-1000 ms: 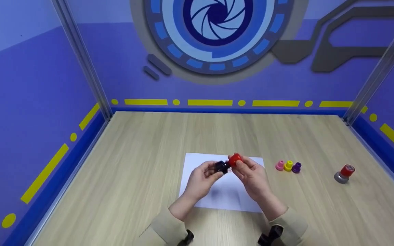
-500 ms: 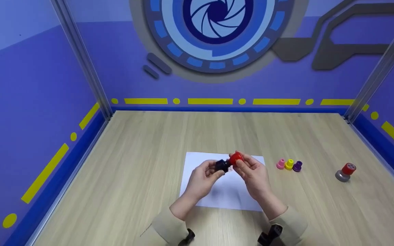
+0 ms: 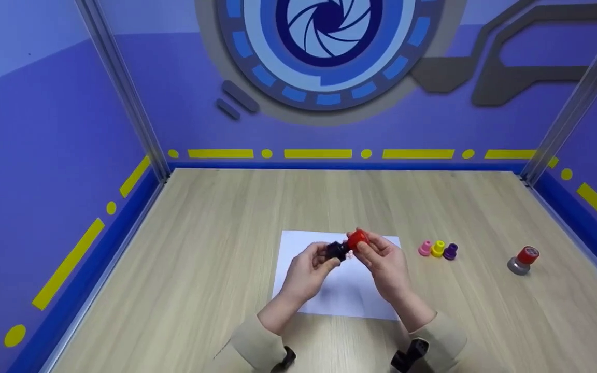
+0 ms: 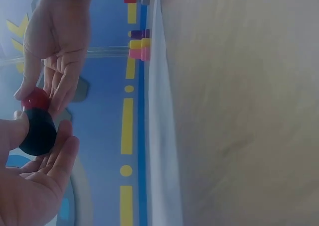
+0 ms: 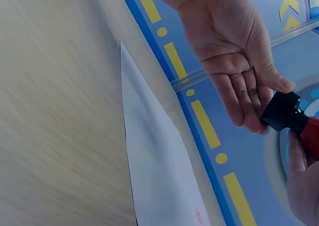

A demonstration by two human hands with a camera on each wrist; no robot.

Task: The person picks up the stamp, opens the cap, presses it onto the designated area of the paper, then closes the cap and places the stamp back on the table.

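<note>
Above a white sheet of paper (image 3: 342, 290) I hold a small red-and-black piece that looks like a stamp. My left hand (image 3: 303, 272) pinches its black part (image 3: 337, 250) between thumb and fingers. The red rounded part (image 3: 358, 240) is gripped by my right hand (image 3: 384, 264), to the right and slightly higher. A short black neck joins the two parts in the right wrist view. Small pinkish-red marks (image 5: 199, 216) show on the paper there. The black part's underside is not clearly visible.
Pink (image 3: 425, 248), yellow (image 3: 437, 249) and purple (image 3: 450, 252) little stamps stand in a row right of the paper. Farther right is a red-and-grey stamp (image 3: 524, 260). Blue printed walls (image 3: 122, 103) enclose the wooden table (image 3: 200, 248) at the back and sides.
The red part appears slightly turned and raised in my right hand compared with one second ago. Both hands keep their hold and have barely moved.
</note>
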